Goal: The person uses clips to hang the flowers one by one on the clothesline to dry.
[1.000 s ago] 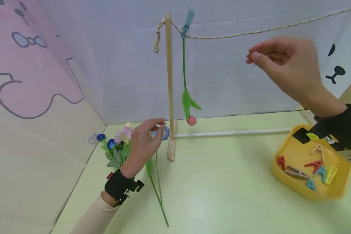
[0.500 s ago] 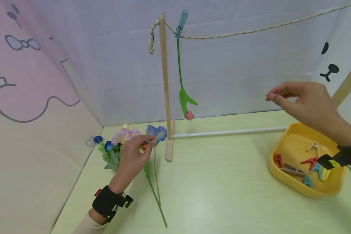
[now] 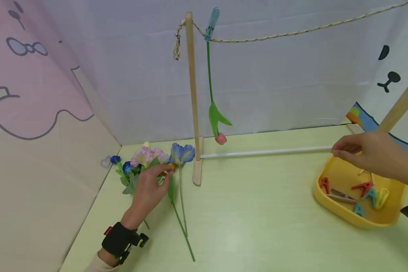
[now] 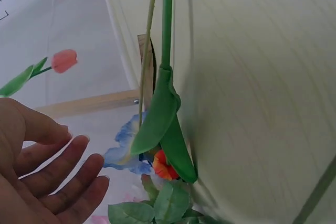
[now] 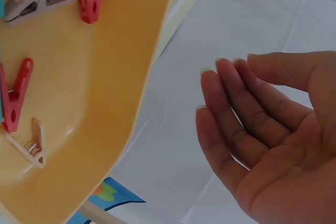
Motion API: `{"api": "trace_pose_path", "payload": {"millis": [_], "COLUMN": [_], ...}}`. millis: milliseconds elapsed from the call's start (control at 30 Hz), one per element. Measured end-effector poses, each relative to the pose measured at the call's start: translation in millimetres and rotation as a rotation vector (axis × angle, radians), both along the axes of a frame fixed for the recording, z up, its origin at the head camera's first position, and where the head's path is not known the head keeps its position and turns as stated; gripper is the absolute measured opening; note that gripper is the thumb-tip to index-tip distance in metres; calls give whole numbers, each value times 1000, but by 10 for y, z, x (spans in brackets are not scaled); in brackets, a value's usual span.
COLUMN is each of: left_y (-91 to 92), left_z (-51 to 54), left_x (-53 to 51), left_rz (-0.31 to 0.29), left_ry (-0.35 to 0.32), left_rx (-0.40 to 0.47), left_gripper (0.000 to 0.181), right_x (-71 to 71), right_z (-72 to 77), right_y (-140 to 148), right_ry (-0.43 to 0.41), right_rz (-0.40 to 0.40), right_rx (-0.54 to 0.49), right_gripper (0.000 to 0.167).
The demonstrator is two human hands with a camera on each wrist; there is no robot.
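My left hand (image 3: 151, 189) hovers over the flowers with its fingers loosely bent. In the left wrist view nothing lies between the fingers. Closest to it are a red-orange tulip (image 4: 165, 165) with green leaves and a blue iris (image 3: 181, 153) on a thin stem. My right hand (image 3: 377, 155) is above the rear of the yellow basket (image 3: 343, 219); its fingers are relaxed and hold nothing in the right wrist view. Several clothespins lie in the basket, among them a red clothespin (image 3: 363, 187). A pink tulip (image 3: 221, 138) hangs head down from the rope by a teal clothespin (image 3: 212, 24).
A wooden post (image 3: 192, 83) holds the rope (image 3: 285, 36) at the left; another post (image 3: 402, 100) leans at the right. A white rod (image 3: 265, 152) runs between them near the tabletop. Pink and dark blue flowers (image 3: 126, 167) lie left of my left hand.
My right hand has come down from beside the rope to above the basket. My left hand has drawn down and left, uncovering the blue iris. The pink tulip hangs as before.
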State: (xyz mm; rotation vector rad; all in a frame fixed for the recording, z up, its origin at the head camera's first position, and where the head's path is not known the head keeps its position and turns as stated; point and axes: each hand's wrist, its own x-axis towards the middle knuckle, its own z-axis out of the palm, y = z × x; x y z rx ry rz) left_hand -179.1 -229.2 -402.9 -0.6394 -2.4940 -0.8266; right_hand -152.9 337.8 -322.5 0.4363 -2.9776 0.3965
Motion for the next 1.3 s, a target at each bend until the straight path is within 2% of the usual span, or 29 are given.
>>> {"api": "trace_pose_path", "payload": {"millis": [167, 333, 567, 700, 867, 1000, 1133, 1300], "left_y": [-46, -26, 2, 22, 60, 88, 104, 116], "left_z": [-75, -143, -234, -268, -257, -246, -251, -272], "left_x": [23, 60, 34, 42, 52, 46, 49, 51], "left_rz": [2, -61, -112, -144, -221, -261, -271, -282], "left_ry": [-41, -99, -123, -116, -132, -139, -141, -83], "left_rx": [-78, -181, -241, -269, -316, -333, -304, -297], "left_gripper": [21, 23, 25, 26, 30, 30, 31, 30], "right_x": [72, 114, 123, 129, 161, 178, 168, 153], "right_z": [-218, -366, -511, -559, -610, -643, -692, -751], "right_y": [91, 142, 154, 114, 86, 116, 121, 95], "right_ry": [-119, -238, -289, -348, -413, -435, -423, -378], "right_rz": [46, 79, 109, 109, 136, 155, 156, 165], "right_rx": [50, 95, 111, 95, 41, 1, -4, 38], "right_gripper": [7, 15, 28, 24, 17, 21, 24, 25]}}
